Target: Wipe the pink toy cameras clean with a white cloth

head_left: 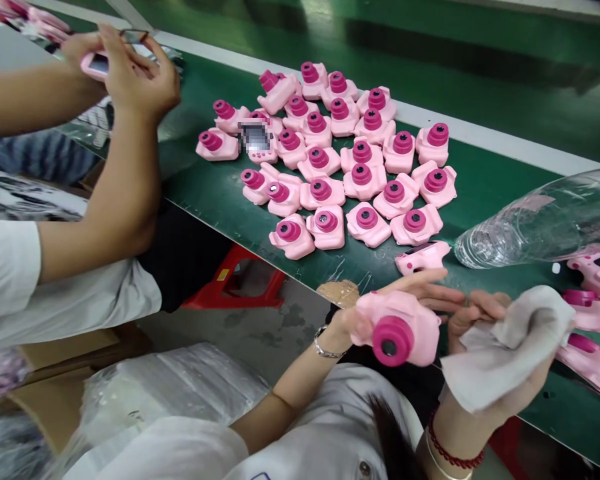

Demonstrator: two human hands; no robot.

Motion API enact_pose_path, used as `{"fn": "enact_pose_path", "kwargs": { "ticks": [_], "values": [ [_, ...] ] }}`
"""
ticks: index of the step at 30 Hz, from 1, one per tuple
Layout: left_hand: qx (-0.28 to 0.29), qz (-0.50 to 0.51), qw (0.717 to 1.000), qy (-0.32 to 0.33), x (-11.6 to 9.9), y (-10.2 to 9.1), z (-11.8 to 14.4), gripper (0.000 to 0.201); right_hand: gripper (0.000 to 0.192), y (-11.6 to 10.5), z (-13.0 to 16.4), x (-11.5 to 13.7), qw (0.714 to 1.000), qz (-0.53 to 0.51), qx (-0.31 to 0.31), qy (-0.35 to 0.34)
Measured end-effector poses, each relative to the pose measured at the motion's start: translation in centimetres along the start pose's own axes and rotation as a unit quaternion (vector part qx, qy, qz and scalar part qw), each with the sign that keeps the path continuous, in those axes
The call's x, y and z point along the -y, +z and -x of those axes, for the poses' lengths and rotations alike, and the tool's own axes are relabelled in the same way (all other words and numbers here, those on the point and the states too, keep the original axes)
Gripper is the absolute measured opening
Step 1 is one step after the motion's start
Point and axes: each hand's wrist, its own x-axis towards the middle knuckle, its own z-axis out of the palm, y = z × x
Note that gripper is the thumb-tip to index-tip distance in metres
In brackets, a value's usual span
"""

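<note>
Near the green table's (485,180) front edge, my left hand (380,313) grips a pink toy camera (397,328); right hand (500,347), just beside it, clutches a white cloth (510,353).

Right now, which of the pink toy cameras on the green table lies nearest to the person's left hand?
The lone pink toy camera lying flat beside the clear plastic bag, just beyond the left hand. It lies apart from the big cluster.

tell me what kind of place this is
Most likely a toy factory assembly or packing line: dozens of identical pink toy cameras lie on a green conveyor belt, and a co-worker alongside handles another one.
</note>
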Motion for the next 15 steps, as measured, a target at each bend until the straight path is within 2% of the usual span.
{"fn": "enact_pose_path", "kwargs": {
  "ticks": [2, 3, 5, 7, 9, 12, 15],
  "values": [
    [0.073, -0.117, 0.988, 0.074, -0.4, -0.4, 0.7, 0.095, 0.043, -0.6, -0.2, 0.7, 1.000, -0.017, 0.010, 0.018],
    [0.104, -0.191, 0.968, 0.122, -0.5, -0.8, 0.8, 0.095, 0.043, -0.9, -0.2, 0.9, 1.000, -0.006, 0.011, 0.021],
    [0.135, -0.323, 0.914, 0.204, -0.7, -1.4, 0.8, 0.107, 0.043, -1.3, -0.1, 1.2, 0.999, 0.038, 0.004, 0.019],
    [0.152, -0.395, 0.875, 0.236, -0.8, -1.8, 0.5, 0.120, 0.043, -1.6, 0.1, 1.2, 0.995, 0.098, -0.021, 0.002],
    [0.160, -0.419, 0.860, 0.243, -0.9, -1.9, 0.1, 0.124, 0.041, -2.0, 0.3, 1.0, 0.987, 0.154, -0.050, -0.021],
    [0.173, -0.419, 0.852, 0.261, -1.1, -1.6, -0.2, 0.123, 0.039, -2.4, 0.5, 0.5, 0.968, 0.230, -0.094, -0.035],
    [0.188, -0.433, 0.843, 0.257, -1.2, -1.6, -0.1, 0.125, 0.037, -2.1, 0.4, 0.0, 0.951, 0.296, -0.064, -0.061]
  ]
}}
